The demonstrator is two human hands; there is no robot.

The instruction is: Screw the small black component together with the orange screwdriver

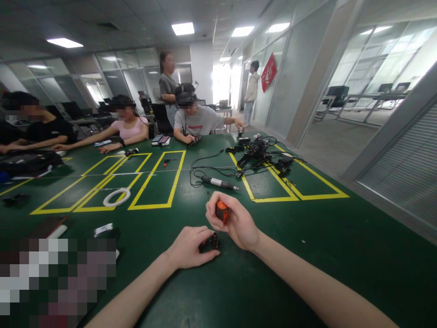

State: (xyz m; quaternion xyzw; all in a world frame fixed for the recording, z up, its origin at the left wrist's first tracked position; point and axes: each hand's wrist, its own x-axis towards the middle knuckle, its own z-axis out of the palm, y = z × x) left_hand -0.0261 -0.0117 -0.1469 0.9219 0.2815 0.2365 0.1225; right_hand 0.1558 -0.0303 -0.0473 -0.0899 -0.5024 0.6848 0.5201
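Note:
My right hand (235, 223) is closed round a small orange and black part (221, 210), held just above the green table (307, 255). My left hand (189, 248) rests on the table with its fingers pinched on a small black cylindrical piece (214, 240) that stands on the table top. The two hands are close together, almost touching, near the table's front middle.
An electric screwdriver (218, 183) with its cable lies beyond my hands. A pile of black tools and cables (261, 155) sits at the back right. A white ring (116, 197) lies inside yellow taped boxes (155, 182). Several people sit at the far side.

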